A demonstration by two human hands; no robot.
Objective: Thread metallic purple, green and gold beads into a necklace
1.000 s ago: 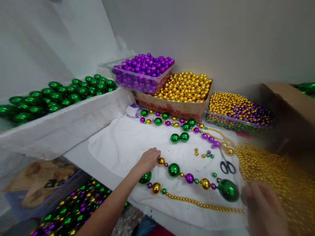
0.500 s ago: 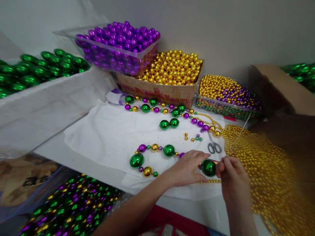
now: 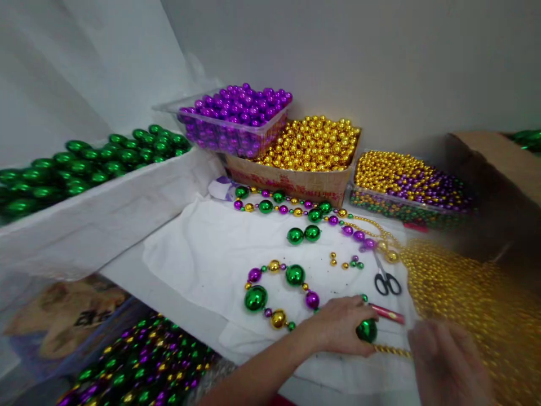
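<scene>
- White cloth [image 3: 198, 254], spread beneath and beyond left hand.
- White box [image 3: 105, 225] with shiny green balls, well to left of left hand.
- Heap of gold bead strands [image 3: 456, 293], just beyond right hand, partly blurred.
- Cardboard box [image 3: 287, 177] of gold balls, well beyond left hand.
- Clear tray [image 3: 228, 126] of purple balls, beside gold ones, farther left of left hand.
- Beaded strand [image 3: 295, 275] in green, purple and gold, curving on cloth left of left hand.
- Right hand [image 3: 448, 355], blurred, to right of left hand; cannot tell whether open or closed.
- Left hand [image 3: 342, 322], palm down, fingers curled round large green bead [image 3: 366, 331].
- Scissors [image 3: 387, 282], black-handled, beyond left fingertips.
- Red tube [image 3: 386, 314], just right of left fingertips.
- Small loose beads [image 3: 333, 262], beyond left hand.
</scene>
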